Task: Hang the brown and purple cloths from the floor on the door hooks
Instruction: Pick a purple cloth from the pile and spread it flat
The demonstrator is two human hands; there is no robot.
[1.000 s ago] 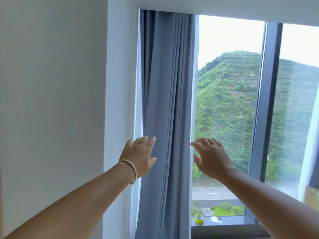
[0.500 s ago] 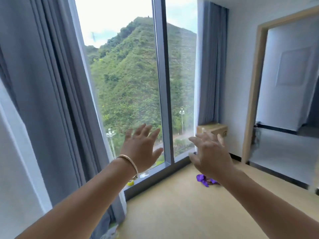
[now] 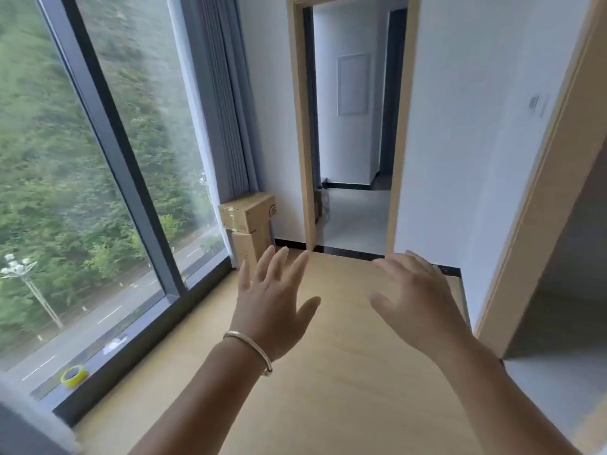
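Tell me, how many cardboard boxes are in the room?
2. One box lies on top, in the corner by the curtain. The other box stands under it on the floor, behind the left hand. More may be hidden out of view.

On my feed I can make out neither the brown cloth nor the purple cloth, since the pale wood floor [image 3: 328, 389] across the lower centre of the frame is partly hidden behind my spread, empty left hand [image 3: 269, 307] and right hand [image 3: 417, 300].
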